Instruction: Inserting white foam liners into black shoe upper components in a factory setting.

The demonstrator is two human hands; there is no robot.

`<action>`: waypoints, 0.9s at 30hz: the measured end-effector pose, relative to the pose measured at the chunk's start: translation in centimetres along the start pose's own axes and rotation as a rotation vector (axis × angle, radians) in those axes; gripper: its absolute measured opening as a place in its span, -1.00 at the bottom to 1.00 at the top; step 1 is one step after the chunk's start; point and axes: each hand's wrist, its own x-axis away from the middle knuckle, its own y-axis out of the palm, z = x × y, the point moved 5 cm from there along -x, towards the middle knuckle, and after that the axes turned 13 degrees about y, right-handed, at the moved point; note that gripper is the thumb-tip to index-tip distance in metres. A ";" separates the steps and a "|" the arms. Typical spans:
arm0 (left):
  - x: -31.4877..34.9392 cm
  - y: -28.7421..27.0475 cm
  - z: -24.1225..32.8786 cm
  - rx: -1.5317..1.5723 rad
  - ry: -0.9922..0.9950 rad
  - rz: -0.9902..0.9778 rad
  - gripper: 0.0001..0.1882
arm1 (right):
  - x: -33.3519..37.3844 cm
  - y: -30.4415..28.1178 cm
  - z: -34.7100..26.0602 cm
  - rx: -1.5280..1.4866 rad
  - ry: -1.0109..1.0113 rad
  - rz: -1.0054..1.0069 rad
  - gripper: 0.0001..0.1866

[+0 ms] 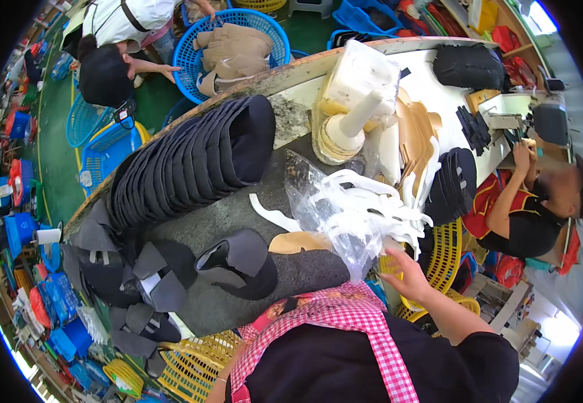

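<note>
My right hand (407,274) is beside the table's near edge, fingers apart, close to the lower end of a clear plastic bag (353,250). White curved strips (378,208) spill over and around that bag. Only my left forearm (219,388) shows, with a thin bracelet, at the lower edge; the hand is out of sight. A dark shoe-upper-like piece (241,263) lies on the dark mat (308,270). Behind it are a tan flat piece (298,242) and a single white strip (271,213).
A long row of nested black curved pieces (184,161) fills the table's left. Loose dark pieces (160,272) lie nearer. Behind the strips stand a white pot (338,140) and a pale block (362,77). Co-workers are beyond, one at a blue basket (279,47). Yellow baskets (197,363) flank me.
</note>
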 end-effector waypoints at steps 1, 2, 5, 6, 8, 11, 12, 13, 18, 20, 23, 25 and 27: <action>-0.7 0.3 0.1 0.041 -0.012 -0.010 -0.57 | 0.6 0.2 2.3 0.113 0.110 0.001 -0.53; -1.4 0.7 0.5 0.079 -0.025 -0.017 -0.57 | 1.0 0.5 3.4 0.119 0.112 0.010 -0.53; -4.3 2.3 2.4 0.199 -0.063 -0.031 -0.57 | 1.1 1.7 5.4 0.066 0.300 -0.184 -0.38; -5.2 2.5 3.1 0.236 -0.074 -0.035 -0.57 | 0.7 2.3 5.3 0.071 0.298 -0.176 -0.38; -5.3 3.7 9.7 0.270 -0.076 -0.057 -0.57 | -0.2 2.3 4.2 -0.206 0.116 0.108 -0.14; -5.3 8.5 24.4 -0.142 -0.049 -0.024 -0.55 | -2.2 2.3 -0.3 -0.630 -0.084 0.191 0.15; -5.7 7.4 24.3 -0.142 -0.026 -0.024 -0.55 | -2.5 2.3 -1.7 -0.624 -0.106 0.196 0.15; -6.1 6.6 24.3 -0.350 0.062 -0.171 -0.56 | -2.5 2.4 -3.2 -0.574 -0.132 0.187 0.22; -8.5 9.0 35.0 -0.566 0.712 -0.099 -0.53 | -6.1 2.4 -8.6 -0.094 -0.460 0.381 0.06; -11.3 11.1 38.6 -0.664 0.961 0.051 -0.33 | -8.1 1.1 -11.7 -0.056 -0.592 0.300 -0.21; -14.6 13.7 42.9 -0.823 1.464 0.222 0.38 | -5.6 0.4 -19.7 -0.131 -0.885 0.163 -0.51; -14.2 17.4 44.8 -0.764 1.699 0.232 0.35 | 0.4 0.6 -22.9 -0.210 -1.042 -0.046 -0.55; -13.6 19.3 45.1 -0.986 1.722 0.215 0.11 | 4.9 0.9 -23.9 -0.140 -1.207 0.068 -0.49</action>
